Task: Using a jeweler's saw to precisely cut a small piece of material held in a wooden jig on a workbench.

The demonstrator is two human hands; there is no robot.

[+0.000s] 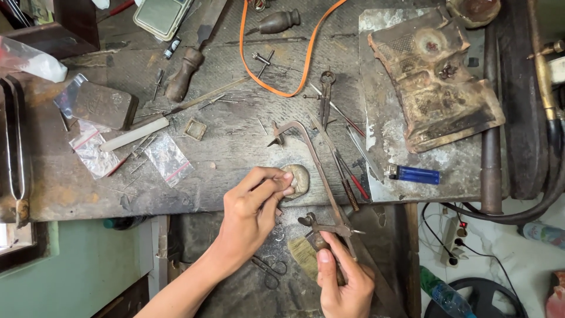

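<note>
Worn wooden bench (235,147), dark and scratched, seen from above; green wall below its left edge. Far left: crumpled clear bag (29,59), flat metal tin (105,105), small clear packets with red strips (168,158). Further right: file with wooden handle (185,73), small square frame (195,129), loose pins and nails scattered about. Orange cord (306,65) looped across top centre, dividers (325,94) just beneath it.

Left hand (256,212) at bench front edge, fingers bent, fingertips pinched against rounded tan lump (297,179); small piece possibly between fingertips and lump, too small to tell. Small scissors (269,270) on lower ledge, below left hand.

Right hand (344,282) clenched around handle of jeweller's saw (315,176); frame running up and left, far end resting on bench just above lump. Brush (303,254) touching right hand on its left side.

Right of saw: thin tools with red grips (353,185), grey slab (382,135) carrying charred block (432,76) and blue lighter (415,174). Far right: dark pipe (491,171), hose (553,171), plastic bottle (444,294) on floor.
</note>
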